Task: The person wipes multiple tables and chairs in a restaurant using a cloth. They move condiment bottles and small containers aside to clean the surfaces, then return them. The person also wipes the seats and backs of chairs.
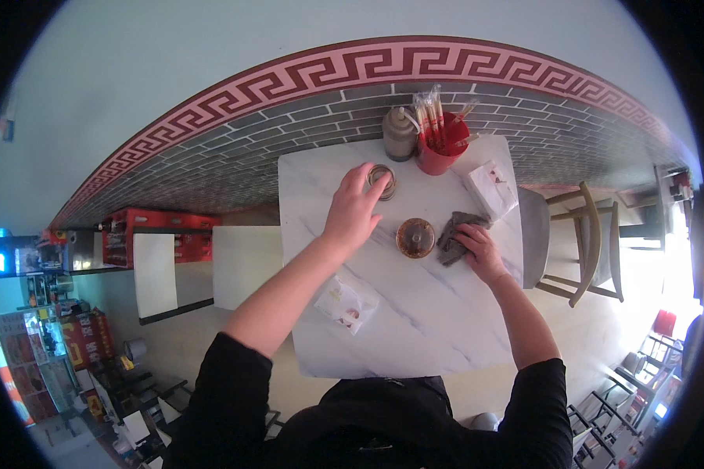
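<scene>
My left hand reaches over the white marbled table, its fingers around a small round glass jar; whether they grip it is hard to tell. Under my right hand lies a crumpled grey cloth, the fingers resting on its right part. Between the hands stands a lidded glass jar with reddish-brown contents. A white tissue packet lies to the lower left, and another white tissue packet lies above the cloth.
Against the grey brick-patterned wall stand a capped bottle and a red cup of wrapped chopsticks. A grey-seated wooden chair touches the table's right side. A red crate and a pale table are at the left.
</scene>
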